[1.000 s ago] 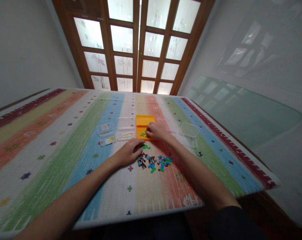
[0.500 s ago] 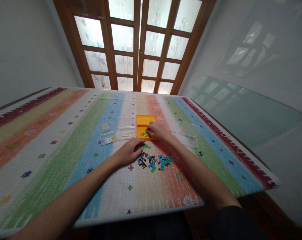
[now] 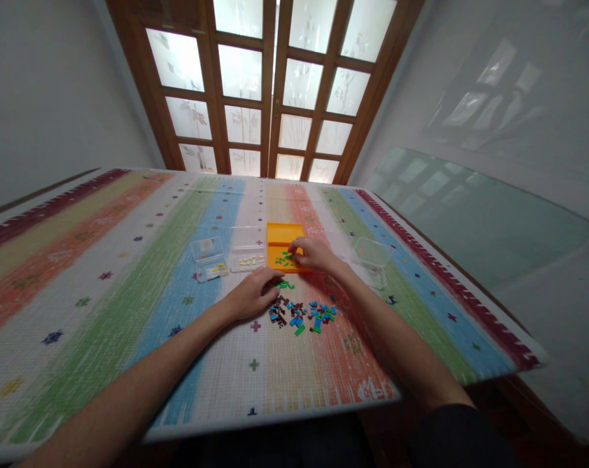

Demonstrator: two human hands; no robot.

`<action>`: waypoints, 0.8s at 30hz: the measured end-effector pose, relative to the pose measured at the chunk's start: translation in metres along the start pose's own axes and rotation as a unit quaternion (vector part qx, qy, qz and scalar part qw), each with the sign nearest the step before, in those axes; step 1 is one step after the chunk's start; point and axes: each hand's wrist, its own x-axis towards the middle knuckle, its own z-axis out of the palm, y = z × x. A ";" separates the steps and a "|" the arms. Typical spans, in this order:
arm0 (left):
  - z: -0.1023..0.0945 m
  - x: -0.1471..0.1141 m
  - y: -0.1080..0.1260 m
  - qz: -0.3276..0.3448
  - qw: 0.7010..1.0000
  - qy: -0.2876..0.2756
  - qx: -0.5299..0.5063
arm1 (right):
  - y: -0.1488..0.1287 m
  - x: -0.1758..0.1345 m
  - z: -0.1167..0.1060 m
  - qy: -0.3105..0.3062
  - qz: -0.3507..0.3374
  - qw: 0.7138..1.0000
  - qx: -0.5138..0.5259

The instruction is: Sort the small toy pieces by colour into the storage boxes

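Note:
My right hand [image 3: 314, 254] is over the shallow orange box [image 3: 285, 231], its bent fingers slightly apart above small green building bricks [image 3: 285, 261] lying inside. Nothing shows clearly between those fingers. My left hand [image 3: 252, 292] rests on the table just in front of the box, thumb and fingers apart. Close to its fingertips lies a small group of green pieces [image 3: 285, 285]. Nearer to me is a loose pile of brown, blue and green bricks [image 3: 299, 313], spread to the right of my left hand.
Left of the orange box stand a clear plastic case [image 3: 247, 261] with cream pieces and a smaller clear case [image 3: 210, 270] with yellow ones. Another clear open case [image 3: 372, 253] lies to the right. A striped tablecloth [image 3: 129, 305] covers the table.
My right hand has shifted slightly right, and its fingers look looser. More of the green bricks in the orange box show. My left hand has stayed in place.

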 end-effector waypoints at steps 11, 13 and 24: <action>-0.001 0.000 0.001 -0.002 1.000 -0.003 0.006 | -0.007 0.007 0.005 -0.008 -0.038 0.999 0.032; 0.000 0.000 0.001 -0.002 1.000 -0.002 0.004 | -0.010 0.007 0.003 -0.015 -0.030 0.999 0.026; 0.000 0.000 -0.001 -0.005 1.000 -0.002 0.003 | -0.024 0.005 -0.004 -0.053 -0.004 0.995 -0.081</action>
